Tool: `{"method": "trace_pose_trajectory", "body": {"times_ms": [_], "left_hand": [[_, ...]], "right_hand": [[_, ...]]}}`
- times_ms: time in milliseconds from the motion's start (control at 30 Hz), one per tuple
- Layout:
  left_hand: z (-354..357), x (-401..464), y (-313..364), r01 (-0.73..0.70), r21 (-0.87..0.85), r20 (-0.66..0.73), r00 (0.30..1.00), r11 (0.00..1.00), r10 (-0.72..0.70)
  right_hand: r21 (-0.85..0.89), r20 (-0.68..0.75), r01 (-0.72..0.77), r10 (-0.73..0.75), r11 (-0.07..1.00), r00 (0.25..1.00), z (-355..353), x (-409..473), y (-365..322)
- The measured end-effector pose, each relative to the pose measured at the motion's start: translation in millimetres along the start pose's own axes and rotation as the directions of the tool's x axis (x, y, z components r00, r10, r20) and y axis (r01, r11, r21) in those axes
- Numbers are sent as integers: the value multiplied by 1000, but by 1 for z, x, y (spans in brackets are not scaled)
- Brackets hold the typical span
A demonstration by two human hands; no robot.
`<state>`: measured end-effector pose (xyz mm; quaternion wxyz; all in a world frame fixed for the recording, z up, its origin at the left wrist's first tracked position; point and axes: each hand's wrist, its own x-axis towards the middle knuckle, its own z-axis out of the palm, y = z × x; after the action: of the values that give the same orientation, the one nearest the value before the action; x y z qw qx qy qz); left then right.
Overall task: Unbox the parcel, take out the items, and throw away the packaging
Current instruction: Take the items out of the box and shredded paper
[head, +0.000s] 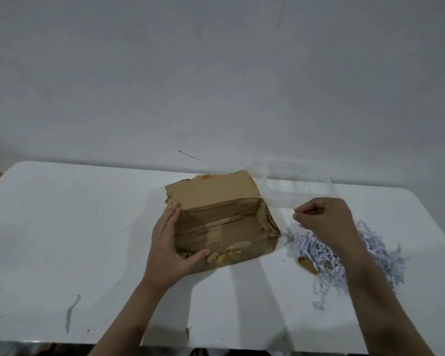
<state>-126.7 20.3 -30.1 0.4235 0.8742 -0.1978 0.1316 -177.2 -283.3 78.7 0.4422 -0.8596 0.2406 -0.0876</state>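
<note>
Box: a worn brown cardboard box (221, 222) with torn edges lies on the white table (62, 227), its open side toward the person and one flap standing up at the far edge. No items can be seen inside it.

Left hand: the left hand (174, 242) holds the box's left wall, fingers straight along the outside and the thumb (198, 253) hooked over the torn near edge.

Right hand: the right hand (324, 219) hovers to the right of the box with fingers curled. It seems to pinch the near rim of a clear plastic container (296, 186), but the plastic is too faint to be sure whether it holds anything.

Container: it lies just beyond the right hand's knuckles, beside the box's far right corner.

Filler: a loose heap of pale shredded paper strips (326, 250) lies under and behind the right wrist, with a small brown cardboard scrap (307, 263) at its left edge.

Box handling: probably light now and no longer stiff. The creased walls and frayed corners suggest it will sag or fold if lifted by one wall. A hold on two opposite walls, or under the base, looks safer.

Container handling: thin, slippery and springy by its look. A grip across the rim should do better than a pinch.

Filler handling: weightless and scattery, best gathered by scooping with both hands.
</note>
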Motion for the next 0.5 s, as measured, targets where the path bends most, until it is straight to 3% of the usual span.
{"method": "trace_pose_trajectory", "body": {"times_ms": [133, 333, 500], "left_hand": [[3, -3, 3, -17, 56, -38, 999, 998, 20], [8, -10, 8, 25, 110, -80, 997, 994, -16], [7, -11, 8, 97, 125, -53, 994, 987, -91]], "right_hand": [[-259, -222, -45, -14, 965, 975, -27, -5, 28], [-392, -221, -47, -44, 919, 974, -24, -5, 58], [-380, -288, -66, -50, 923, 956, -12, -3, 68]]}}
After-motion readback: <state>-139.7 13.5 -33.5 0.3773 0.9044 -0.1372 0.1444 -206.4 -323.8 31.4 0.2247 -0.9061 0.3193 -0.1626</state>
